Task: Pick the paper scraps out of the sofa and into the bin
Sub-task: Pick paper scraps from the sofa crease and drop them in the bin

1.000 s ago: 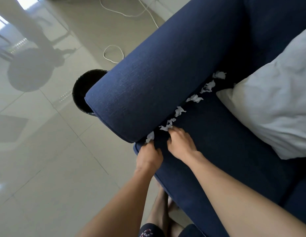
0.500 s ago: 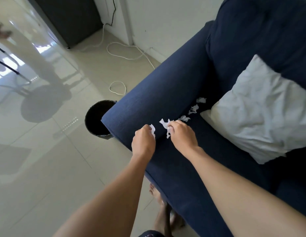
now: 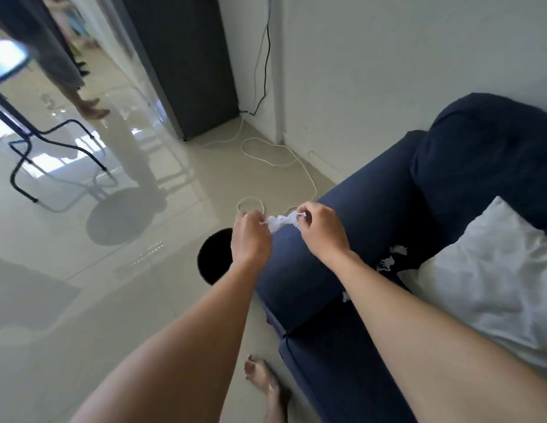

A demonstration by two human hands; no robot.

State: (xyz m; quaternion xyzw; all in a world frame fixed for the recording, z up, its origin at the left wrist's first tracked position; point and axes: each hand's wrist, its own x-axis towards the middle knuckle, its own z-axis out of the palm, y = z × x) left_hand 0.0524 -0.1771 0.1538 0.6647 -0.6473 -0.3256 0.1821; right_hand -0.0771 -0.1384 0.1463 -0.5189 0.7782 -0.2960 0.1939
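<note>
Both my hands are raised above the armrest of the navy sofa [image 3: 366, 215], pinching white paper scraps [image 3: 279, 222] that hang between them. My left hand [image 3: 250, 239] grips the left end and my right hand [image 3: 321, 232] grips the right end. The black round bin [image 3: 214, 257] stands on the floor just left of the armrest, partly hidden behind my left wrist. More scraps [image 3: 391, 259] lie in the gap between armrest and seat, and one small scrap [image 3: 345, 296] shows beside my right forearm.
A white pillow [image 3: 492, 270] fills the seat at right. White cable [image 3: 278, 157] loops over the tiled floor beyond the bin. A dark cabinet [image 3: 189, 62] stands at the wall. A black-framed stand [image 3: 52, 141] and another person's feet [image 3: 92, 108] are at far left. My bare foot [image 3: 263, 380] is below.
Both hands rose from the seat gap with scraps in their fingers and moved left toward the bin. The view tilted up, showing more floor and wall.
</note>
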